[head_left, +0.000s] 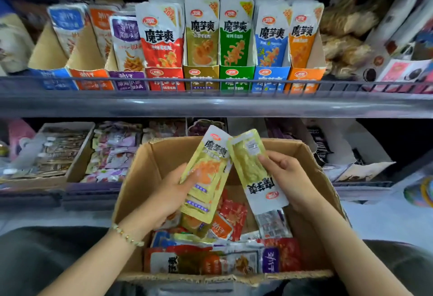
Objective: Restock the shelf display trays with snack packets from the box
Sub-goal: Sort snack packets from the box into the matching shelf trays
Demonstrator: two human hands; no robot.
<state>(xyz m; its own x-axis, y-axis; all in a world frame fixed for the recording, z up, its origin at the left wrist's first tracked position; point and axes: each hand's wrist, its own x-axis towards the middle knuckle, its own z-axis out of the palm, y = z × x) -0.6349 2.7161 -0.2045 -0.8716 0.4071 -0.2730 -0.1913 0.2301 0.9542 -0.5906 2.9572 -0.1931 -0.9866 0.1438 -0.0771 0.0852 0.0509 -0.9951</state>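
A pale beaded bracelet (pixel 127 237) on the wrist of the left hand (pixel 167 198)

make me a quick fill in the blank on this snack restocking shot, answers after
1. The packet in the right hand is turned ____.
2. The bracelet is on the ____ wrist.
3. On the upper shelf, the tray right of the yellow tray is ____.
4. The left hand holds its packets above the cardboard ____.
Answers: upside down; left; green; box.
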